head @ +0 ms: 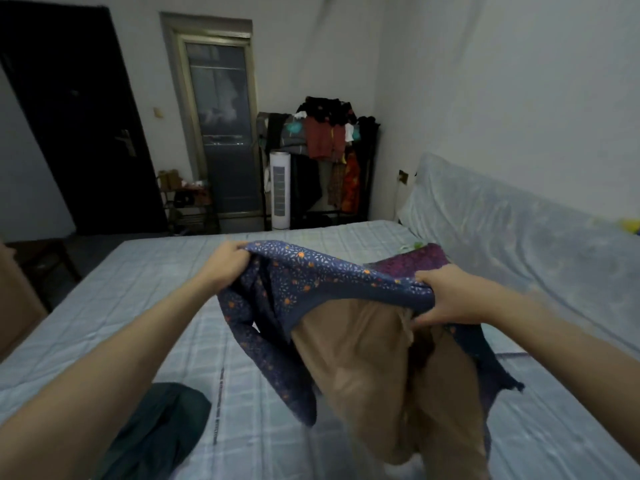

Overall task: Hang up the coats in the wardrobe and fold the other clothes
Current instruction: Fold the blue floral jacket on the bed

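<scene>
1. Both hands lift a blue garment (322,282) above the bed (145,278), tan lining hanging at 6 o'clock.
2. Left hand (227,263) pinches its 10 o'clock edge.
3. Right hand (446,296) grips its 3 o'clock edge.

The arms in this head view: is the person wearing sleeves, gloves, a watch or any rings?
Both forearms are bare as far as the frame shows, so any sleeves end above it. The left hand and the right hand have no gloves. No watch, bracelet or band shows at either wrist, and no rings are visible, though the picture is slightly blurred.
</scene>
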Demonstrator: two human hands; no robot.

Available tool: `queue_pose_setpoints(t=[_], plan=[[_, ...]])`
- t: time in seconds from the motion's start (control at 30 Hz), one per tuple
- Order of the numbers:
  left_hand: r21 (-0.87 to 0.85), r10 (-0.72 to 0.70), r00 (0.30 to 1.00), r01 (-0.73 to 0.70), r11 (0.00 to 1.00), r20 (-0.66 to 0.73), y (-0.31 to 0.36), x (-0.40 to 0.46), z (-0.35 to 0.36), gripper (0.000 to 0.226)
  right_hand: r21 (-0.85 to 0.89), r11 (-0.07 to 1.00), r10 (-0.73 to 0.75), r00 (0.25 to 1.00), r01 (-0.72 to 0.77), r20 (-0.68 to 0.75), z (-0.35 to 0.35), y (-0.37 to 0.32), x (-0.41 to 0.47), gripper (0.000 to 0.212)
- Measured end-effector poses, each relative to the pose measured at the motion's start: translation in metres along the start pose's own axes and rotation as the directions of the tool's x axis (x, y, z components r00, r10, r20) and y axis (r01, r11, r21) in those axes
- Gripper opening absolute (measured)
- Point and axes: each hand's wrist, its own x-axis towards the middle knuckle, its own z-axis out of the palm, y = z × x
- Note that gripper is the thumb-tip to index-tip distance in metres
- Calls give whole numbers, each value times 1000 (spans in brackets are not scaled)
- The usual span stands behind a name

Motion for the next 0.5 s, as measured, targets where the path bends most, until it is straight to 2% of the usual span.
queue_pose_setpoints(t=[0.07, 0.13, 0.2, 0.27, 0.33, 0.4, 0.5], plan=[[161, 29, 999, -25, 987, -24, 1, 6, -19, 35, -111, 994, 10, 998, -18, -68, 11, 14, 22, 33], [383, 22, 998, 5, 924, -65, -4, 9, -40, 35, -149, 976, 120, 961, -161, -249, 18, 38, 44, 27], [578, -12, 995, 65, 814, -95, -14, 10, -61, 32, 15, 968, 237, 901, -249, -363, 24, 59, 61, 28], [679, -9, 995, 74, 731, -99, -28, 11, -74, 28, 136, 952, 305, 867, -273, -394, 29, 68, 80, 25], [630, 10, 992, 74, 773, -128, -44, 13, -78, 24, 183, 922, 387, 843, -342, -374, 31, 65, 103, 20], [489, 7, 974, 108, 866, -227, -56, 14, -79, 22, 214, 900, 431, 848, -380, -309, 35, 59, 127, 15], [361, -26, 945, 150, 921, -326, -75, 17, -80, 23, 171, 938, 325, 935, -300, -140, 44, 50, 154, 13]])
